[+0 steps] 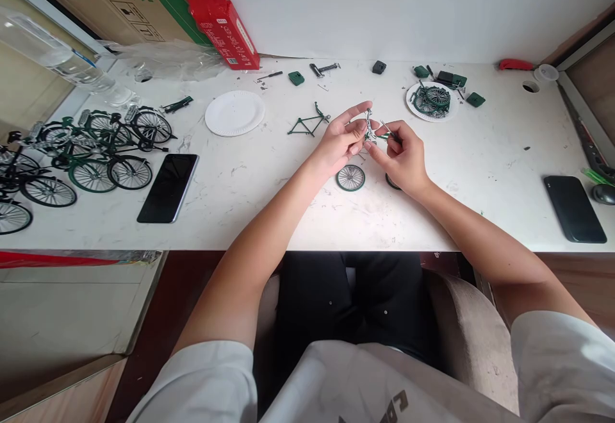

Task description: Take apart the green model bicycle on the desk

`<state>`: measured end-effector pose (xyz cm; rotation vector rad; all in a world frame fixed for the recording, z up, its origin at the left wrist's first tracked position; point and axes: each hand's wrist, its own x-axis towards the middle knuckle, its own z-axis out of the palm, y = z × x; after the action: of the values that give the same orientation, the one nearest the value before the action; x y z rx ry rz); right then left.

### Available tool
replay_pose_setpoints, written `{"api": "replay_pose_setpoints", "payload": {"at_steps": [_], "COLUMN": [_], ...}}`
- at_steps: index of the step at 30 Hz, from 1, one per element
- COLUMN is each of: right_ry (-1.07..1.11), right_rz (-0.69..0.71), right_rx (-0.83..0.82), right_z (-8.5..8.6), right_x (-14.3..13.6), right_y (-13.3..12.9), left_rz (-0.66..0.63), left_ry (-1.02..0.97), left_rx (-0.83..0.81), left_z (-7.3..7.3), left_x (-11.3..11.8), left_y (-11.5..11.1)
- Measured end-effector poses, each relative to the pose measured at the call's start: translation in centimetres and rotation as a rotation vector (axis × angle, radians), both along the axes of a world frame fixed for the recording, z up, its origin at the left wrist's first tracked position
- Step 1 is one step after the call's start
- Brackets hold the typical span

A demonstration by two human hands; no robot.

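Over the middle of the table, my left hand (342, 136) pinches a small silver-and-green bicycle part (369, 125). My right hand (403, 154) is closed beside it, with a thin dark tool (390, 132) between its fingers and its fingertips close to the part. Just left of my left hand lies a green bicycle frame (309, 124). A spoked wheel (350, 178) rests below my hands, and a second wheel (393, 182) is mostly hidden under my right hand.
Several toy bicycles (91, 175) and a phone (168, 188) lie left. A white plate (235, 113) is left of centre; another plate (412, 102) holds wheels and frames. Small green and black parts lie behind. Another phone (575, 209) is at the right.
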<state>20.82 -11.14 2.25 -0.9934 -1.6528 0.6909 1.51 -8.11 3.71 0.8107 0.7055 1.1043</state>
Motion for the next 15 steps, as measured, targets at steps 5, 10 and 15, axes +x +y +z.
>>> {"api": "replay_pose_setpoints", "payload": {"at_steps": [5, 10, 15], "right_ry": [-0.024, -0.038, -0.056], "right_rz": [-0.006, -0.011, -0.021], "right_rx": [0.039, 0.056, 0.027], "right_z": [-0.30, -0.50, -0.31], "right_x": [0.06, 0.09, 0.16], "right_y": [0.18, 0.12, 0.10], "left_rz": [-0.016, -0.023, -0.019], "left_ry": [0.006, 0.009, 0.016], "left_rx": [-0.013, -0.029, -0.049], "left_z": [0.08, 0.23, 0.50], "left_x": [0.00, 0.00, 0.00], "left_y": [0.01, -0.04, -0.21]}}
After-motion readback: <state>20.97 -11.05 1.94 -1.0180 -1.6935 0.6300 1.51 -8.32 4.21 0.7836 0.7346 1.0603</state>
